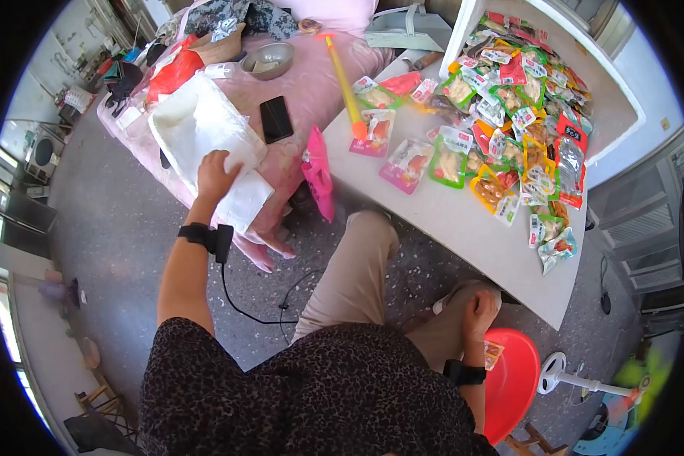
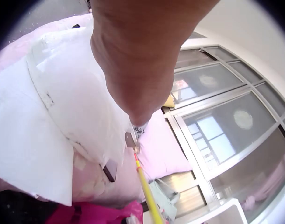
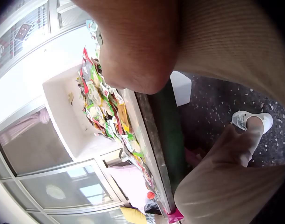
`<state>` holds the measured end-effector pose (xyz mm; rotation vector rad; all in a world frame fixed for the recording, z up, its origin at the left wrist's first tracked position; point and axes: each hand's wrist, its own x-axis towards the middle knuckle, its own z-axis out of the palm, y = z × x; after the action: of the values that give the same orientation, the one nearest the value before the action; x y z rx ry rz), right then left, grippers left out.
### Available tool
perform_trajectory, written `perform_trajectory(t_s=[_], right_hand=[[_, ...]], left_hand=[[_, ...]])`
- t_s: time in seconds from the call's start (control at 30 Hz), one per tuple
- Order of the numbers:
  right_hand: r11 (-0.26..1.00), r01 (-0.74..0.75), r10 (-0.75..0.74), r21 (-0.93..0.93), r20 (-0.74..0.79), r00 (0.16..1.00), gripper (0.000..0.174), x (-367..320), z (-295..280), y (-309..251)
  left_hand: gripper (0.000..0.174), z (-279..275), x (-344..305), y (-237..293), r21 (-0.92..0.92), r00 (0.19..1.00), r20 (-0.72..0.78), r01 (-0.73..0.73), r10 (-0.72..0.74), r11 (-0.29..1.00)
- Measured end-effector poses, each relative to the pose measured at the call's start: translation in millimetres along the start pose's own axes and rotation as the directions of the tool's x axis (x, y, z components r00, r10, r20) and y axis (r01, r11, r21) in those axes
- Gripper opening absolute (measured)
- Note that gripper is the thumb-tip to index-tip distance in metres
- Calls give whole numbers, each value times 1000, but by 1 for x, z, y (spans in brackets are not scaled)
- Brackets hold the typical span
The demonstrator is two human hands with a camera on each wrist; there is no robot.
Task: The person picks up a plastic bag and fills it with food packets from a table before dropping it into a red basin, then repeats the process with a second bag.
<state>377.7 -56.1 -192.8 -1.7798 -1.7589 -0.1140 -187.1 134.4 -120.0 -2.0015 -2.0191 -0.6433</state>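
Note:
My left hand (image 1: 219, 176) is over the near part of a white box (image 1: 176, 102) with a white lining, its fingers bent and no object visible in them. In the left wrist view, the same hand (image 2: 138, 79) hides part of the white lining (image 2: 77, 88). A white flap (image 1: 247, 204) hangs from the box's near side. Loosely curled, my right hand (image 1: 480, 313) rests by my thigh near the table edge, holding nothing. Many food packets (image 1: 452, 156) lie on the white table (image 1: 463, 224), spilling from a large tipped white box (image 1: 623, 114).
A yellow stick (image 1: 342, 83) with orange ends stands by the table's left corner. On the pink bed cover are a black phone (image 1: 276, 119) and a metal bowl (image 1: 270, 59). A pink bag (image 1: 317, 175) hangs between bed and table. A red stool (image 1: 513, 380) is at my right.

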Motion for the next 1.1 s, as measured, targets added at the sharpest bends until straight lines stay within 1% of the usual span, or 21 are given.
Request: perform_trajectory(t_s=[0.03,0.07,0.17,0.27,0.37,0.47,0.57,0.6,0.63,0.67,0.7,0.73,0.77,0.83,0.87,0.93,0.97,1.0,1.03,1.07,1.1], right_hand=[[1000,1,-1,0,-6,1000,15,-1,0,1],[1000,-4,4,3,4,1000,15,-1,0,2],[1000,-12,12,14,24,1000,14,-2,0,6],[1000,-3,3,26,15,1000,14,-1,-1,7],[1000,7,-6,20,-16,1000,14,-2,-1,5],[1000,7,-7,13,-31,999,14,-3,0,4],[999,14,-13,29,-33,999,14,-2,-1,2],[999,29,-28,36,-46,999,14,-2,0,2],[998,39,-37,38,-58,998,14,-2,0,3],[998,23,-21,65,-41,999,14,-2,-1,4],[996,4,-2,85,-26,1000,13,-2,-1,4],[994,-14,15,107,-14,1000,13,-2,-1,5],[979,-87,90,183,-11,996,13,-3,-1,6],[915,-217,226,341,11,974,12,-5,2,5],[868,-232,264,438,-13,964,11,-4,4,4],[778,-282,328,561,20,944,11,10,-1,-12],[726,-303,358,618,36,933,11,20,-5,-23],[701,-341,365,627,97,926,11,31,-11,-34],[631,-344,364,695,127,923,11,38,-6,-38],[557,-345,360,756,155,920,11,44,0,-41],[470,-370,376,801,198,905,9,52,5,-48]], left_hand=[[32,-5,-6,11,36,998,34,-45,43,998],[33,-5,-11,15,45,994,102,-40,36,998],[26,-1,-19,17,112,995,100,-39,28,993],[18,0,-13,10,88,974,211,64,-81,994],[16,6,-7,-4,-44,981,172,97,-88,994],[18,4,-1,-16,-65,987,113,119,-111,991],[21,-4,14,-26,-70,974,10,228,-228,971],[22,-16,19,-18,-187,958,-106,243,-265,952],[21,-23,25,-16,-203,944,-203,221,-262,954],[20,-30,31,-11,-254,934,-270,164,-233,953],[19,-38,37,-1,-307,919,-334,101,-207,946],[17,-52,42,25,-450,911,-290,139,-292,882],[16,-60,43,51,-578,898,-236,177,-370,797],[14,-53,44,84,-565,920,-307,29,-243,824],[14,-57,40,118,-609,941,-234,53,-244,792],[11,-29,31,154,-729,984,-167,-86,-55,679],[11,-19,23,180,-789,997,-61,-14,-56,615],[11,0,16,202,-825,999,-33,-25,-4,564],[10,19,9,225,-842,1000,8,-4,19,539],[9,19,2,253,-858,995,63,14,78,513],[8,30,-5,275,-870,989,-10,-81,147,486]])
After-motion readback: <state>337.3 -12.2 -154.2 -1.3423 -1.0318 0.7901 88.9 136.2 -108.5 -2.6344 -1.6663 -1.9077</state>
